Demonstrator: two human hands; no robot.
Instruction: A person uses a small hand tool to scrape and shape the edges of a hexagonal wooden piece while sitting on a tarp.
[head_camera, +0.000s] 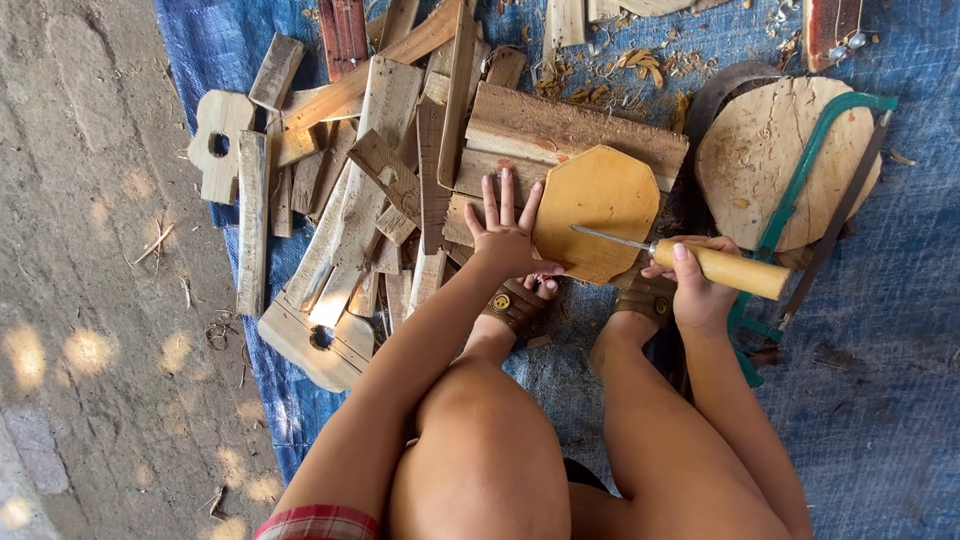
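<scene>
An octagonal wooden board (598, 210) lies on a pile of scrap planks, in front of my sandalled feet. My left hand (503, 228) presses flat on the board's left edge, fingers spread apart. My right hand (698, 285) grips the yellow wooden handle of a chisel (700, 262). The chisel's thin metal blade points left and its tip rests on the board's surface.
A heap of wood offcuts (360, 170) covers the left of a blue tarp (880, 380). A round wooden slab (770, 165) with a green-framed saw (800, 190) lies at the right. Wood shavings (640, 65) sit at the top. Bare concrete floor (90, 300) lies left.
</scene>
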